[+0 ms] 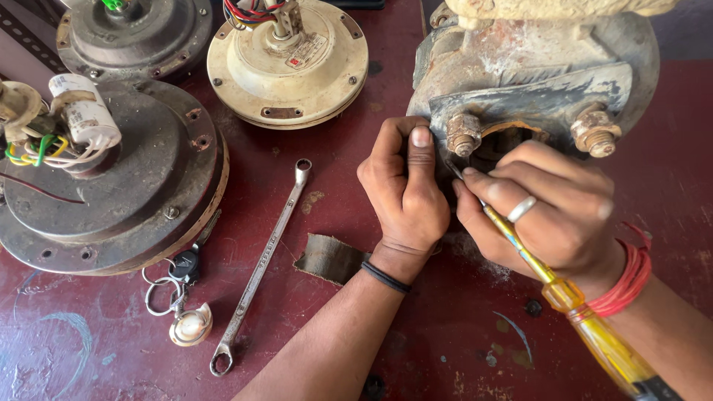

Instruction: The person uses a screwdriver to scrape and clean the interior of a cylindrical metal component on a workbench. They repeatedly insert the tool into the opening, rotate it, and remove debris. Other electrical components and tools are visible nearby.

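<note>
While the left hand [405, 189] presses bare against the rusty, paint-flaked motor [531, 74], the right hand [549, 212] pinches a yellow translucent screwdriver [587, 323] at its corroded bolts.

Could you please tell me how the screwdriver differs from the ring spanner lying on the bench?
The screwdriver has a clear yellow handle and is gripped in the right hand, its tip at the rusty motor housing; the ring spanner is bare grey metal and lies untouched on the red bench. The screwdriver slants toward the lower right, the spanner toward the lower left. Both are long, slim hand tools.
</note>
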